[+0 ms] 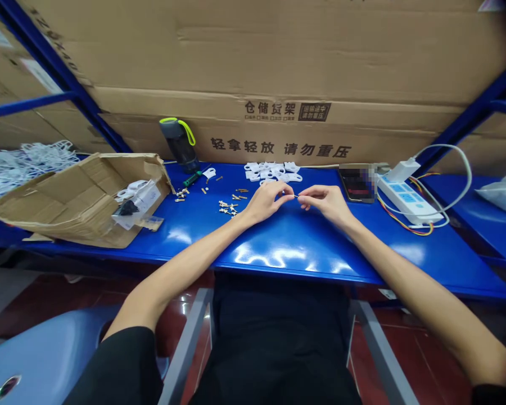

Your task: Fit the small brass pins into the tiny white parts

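Observation:
Over the blue tabletop, my left hand (270, 200) and my right hand (326, 203) come together with thumbs and fingertips pinched. Between them shows a small thin piece (296, 196), its kind too small to make out; both hands grip it. Just behind my left hand lies a pile of white plastic parts (272, 170) with ring-like openings. Left of that hand are small brass-coloured pieces (239, 196) and a cluster of shiny metal parts (227, 208). More brass and pale bits (181, 194) are scattered farther left.
An open cardboard box (71, 197) holding bagged items stands at left, beside a heap of white cords (25, 166). A dark bottle (179, 145) and a green-handled tool (191, 179) are behind. At right are a phone (354, 184) and a power strip (411, 199) with loose cables.

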Available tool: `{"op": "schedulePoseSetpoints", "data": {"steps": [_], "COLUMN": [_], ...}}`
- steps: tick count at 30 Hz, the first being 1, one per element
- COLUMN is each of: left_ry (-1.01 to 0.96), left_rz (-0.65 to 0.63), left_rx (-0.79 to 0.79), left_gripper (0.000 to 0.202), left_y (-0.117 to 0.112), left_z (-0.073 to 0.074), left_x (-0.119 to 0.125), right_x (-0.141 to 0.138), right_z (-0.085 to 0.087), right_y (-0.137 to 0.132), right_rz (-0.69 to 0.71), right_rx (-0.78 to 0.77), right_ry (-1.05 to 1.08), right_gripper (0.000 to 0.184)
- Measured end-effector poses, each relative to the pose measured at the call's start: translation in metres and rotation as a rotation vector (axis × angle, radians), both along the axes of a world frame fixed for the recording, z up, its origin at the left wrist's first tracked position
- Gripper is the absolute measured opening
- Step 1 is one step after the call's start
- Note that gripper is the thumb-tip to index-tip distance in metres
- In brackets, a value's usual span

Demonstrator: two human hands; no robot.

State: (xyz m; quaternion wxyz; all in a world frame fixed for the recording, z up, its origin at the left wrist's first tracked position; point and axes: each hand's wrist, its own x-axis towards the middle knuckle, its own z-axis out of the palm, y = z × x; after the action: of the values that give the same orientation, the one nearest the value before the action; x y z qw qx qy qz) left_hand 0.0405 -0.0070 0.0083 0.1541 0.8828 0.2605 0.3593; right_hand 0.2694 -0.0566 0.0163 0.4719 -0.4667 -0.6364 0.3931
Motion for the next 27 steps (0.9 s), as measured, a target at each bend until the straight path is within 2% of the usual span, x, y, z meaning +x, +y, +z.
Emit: {"op": "schedulePoseSetpoints", "data": {"steps": [10,16,22,27], "left_ry": [-0.211,-0.186,-0.174,-0.148], "left_rz": [0.008,0.022,-0.036,-0.024], "left_rx": [-0.117,-0.075,-0.211,-0.156], "left_gripper": [0.023,0.023,0.024,0.022], "left_y": [-0.0005,0.0008,0.003,0.0037], "left_z": [-0.0058,-0.0059,-0.0055,-0.0043], "left_x": [0.0061,0.0053,0.0016,-0.0012], "right_x": [-0.0024,-0.003,-0.0043,-0.005], "right_z": [-0.0053,-0.0028,-0.0042,-0.0051], "right_y": [0.002,0.002,-0.0013,-0.0037], "right_rz": [-0.035,-0.06,-0.021,-0.015], "right_rx": [-0.015,0.019,0.054,0.061], "right_ry": [0.183,0.136,0.044,-0.034], "right_gripper": [0.046,0.049,0.048,0.043]}}
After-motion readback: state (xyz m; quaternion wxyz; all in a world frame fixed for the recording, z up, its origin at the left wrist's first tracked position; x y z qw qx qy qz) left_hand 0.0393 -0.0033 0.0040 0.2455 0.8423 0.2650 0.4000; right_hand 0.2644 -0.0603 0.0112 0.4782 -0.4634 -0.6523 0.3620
